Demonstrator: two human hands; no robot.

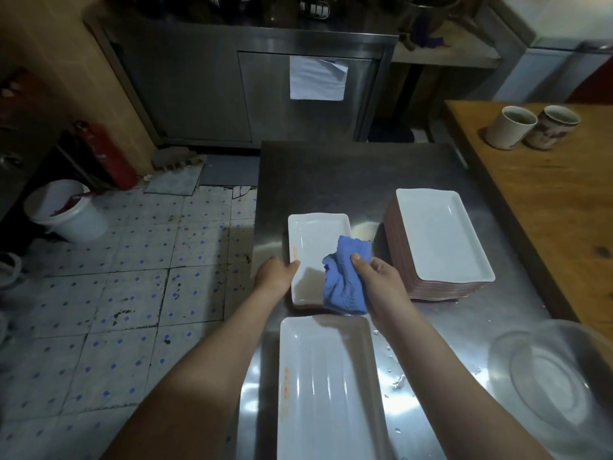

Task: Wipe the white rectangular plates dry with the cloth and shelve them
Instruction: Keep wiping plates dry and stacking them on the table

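**Drying one plate, mid-wipe**

I am steadying a white rectangular ceramic plate (315, 244) on the stainless steel table (331, 174). My left hand (277, 275) is gripping its left rim, thumb curled over the edge. My right hand (381, 283) is clutching a bunched blue terry cloth (346, 280), fingers wrapped round it, and pressing it onto the plate's near right part.

I am judging this as the wiping step, with shelving not yet begun. Just to the right a tall stack of white rectangular plates (441, 240) is sitting, and another white plate (328, 386) is lying close to me.

Next I am expecting to sweep the cloth over the far end. No shelf is showing.
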